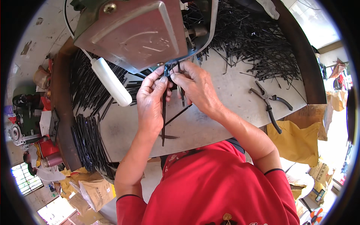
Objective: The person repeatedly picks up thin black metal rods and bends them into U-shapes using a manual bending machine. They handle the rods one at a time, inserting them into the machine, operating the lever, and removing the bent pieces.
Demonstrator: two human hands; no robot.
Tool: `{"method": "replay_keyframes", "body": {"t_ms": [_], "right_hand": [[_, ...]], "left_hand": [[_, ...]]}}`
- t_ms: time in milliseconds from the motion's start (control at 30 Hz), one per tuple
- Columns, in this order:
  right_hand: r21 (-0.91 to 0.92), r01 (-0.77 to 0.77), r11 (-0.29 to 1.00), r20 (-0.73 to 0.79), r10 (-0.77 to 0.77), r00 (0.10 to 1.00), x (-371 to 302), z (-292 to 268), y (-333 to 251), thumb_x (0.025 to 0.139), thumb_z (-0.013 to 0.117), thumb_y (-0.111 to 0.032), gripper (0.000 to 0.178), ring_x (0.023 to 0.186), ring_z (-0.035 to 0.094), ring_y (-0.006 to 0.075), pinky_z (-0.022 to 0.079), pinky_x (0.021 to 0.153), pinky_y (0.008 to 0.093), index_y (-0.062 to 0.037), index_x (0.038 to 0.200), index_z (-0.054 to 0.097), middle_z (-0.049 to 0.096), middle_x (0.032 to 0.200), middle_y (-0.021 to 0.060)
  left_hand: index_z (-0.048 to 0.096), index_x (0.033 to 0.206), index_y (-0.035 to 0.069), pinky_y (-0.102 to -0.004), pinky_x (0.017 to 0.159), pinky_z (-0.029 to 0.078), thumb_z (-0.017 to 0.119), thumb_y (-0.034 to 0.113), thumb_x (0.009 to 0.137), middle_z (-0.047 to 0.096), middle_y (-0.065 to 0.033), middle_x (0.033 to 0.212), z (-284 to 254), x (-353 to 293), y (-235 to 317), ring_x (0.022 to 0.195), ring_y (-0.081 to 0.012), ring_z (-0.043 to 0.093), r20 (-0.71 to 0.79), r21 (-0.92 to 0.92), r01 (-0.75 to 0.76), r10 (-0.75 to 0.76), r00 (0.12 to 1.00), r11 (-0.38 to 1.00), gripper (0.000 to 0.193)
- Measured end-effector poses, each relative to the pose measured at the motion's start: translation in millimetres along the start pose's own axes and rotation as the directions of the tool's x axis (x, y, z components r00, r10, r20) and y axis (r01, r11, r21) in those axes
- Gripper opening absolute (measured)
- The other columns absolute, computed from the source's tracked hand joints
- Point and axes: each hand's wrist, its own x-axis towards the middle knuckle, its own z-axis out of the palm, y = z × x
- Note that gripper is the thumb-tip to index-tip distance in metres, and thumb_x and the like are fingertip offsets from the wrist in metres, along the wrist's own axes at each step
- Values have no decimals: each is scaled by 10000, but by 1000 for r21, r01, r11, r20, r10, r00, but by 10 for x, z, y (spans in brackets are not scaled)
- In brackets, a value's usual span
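Note:
My left hand [153, 93] is closed, thumb and fingers pinching a slim black rod [164, 120] that hangs upright toward the bench's near edge. The rod's upper end is at a small metal part under a reddish-brown machine housing [135, 37]. Close beside it, my right hand [198, 86] is closed in a pinch on a second thin dark rod [182, 97], which sticks out below the fingers. Both sets of fingertips nearly meet beneath the machine, and its working point is partly hidden by them. Another black rod [178, 115] lies slanted on the bench below my hands.
Dark rods pile up at the left [90, 82], with a neat bundle [88, 142] nearer me. A tangled heap of thin black rods [255, 37] covers the far right. Pliers [267, 99] lie open on the metal bench [225, 123]. A white tube-shaped piece [111, 80] hangs left of the machine.

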Motion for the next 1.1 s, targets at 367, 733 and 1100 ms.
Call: {"method": "replay_keyframes", "body": {"t_ms": [367,733,1100], "right_hand": [[7,33,999,-10,-33,999,1,36,-12,906,525,-162,212,528,521,85,374,379,218,21,1004,568,604,721,51],[16,54,998,-46,-53,998,51,34,27,868,532,-109,136,467,545,120,432,392,280,23,887,557,593,631,72],[43,-95,995,79,91,993,204,-101,-22,800,579,-144,159,452,547,118,369,361,259,9,841,568,577,627,64]], "left_hand": [[512,1235,-18,-207,611,410,529,77,937,597,-40,857,9,-8,8,696,-77,505,5,-24,12,-12,1000,1000,313],[522,1250,5,-203,592,411,541,84,935,601,-32,845,-15,9,-45,686,-70,513,7,-95,54,-53,999,994,326],[541,1167,74,-184,427,366,609,165,899,582,-27,678,-157,127,208,503,-70,513,50,115,189,-195,979,975,292]]}}
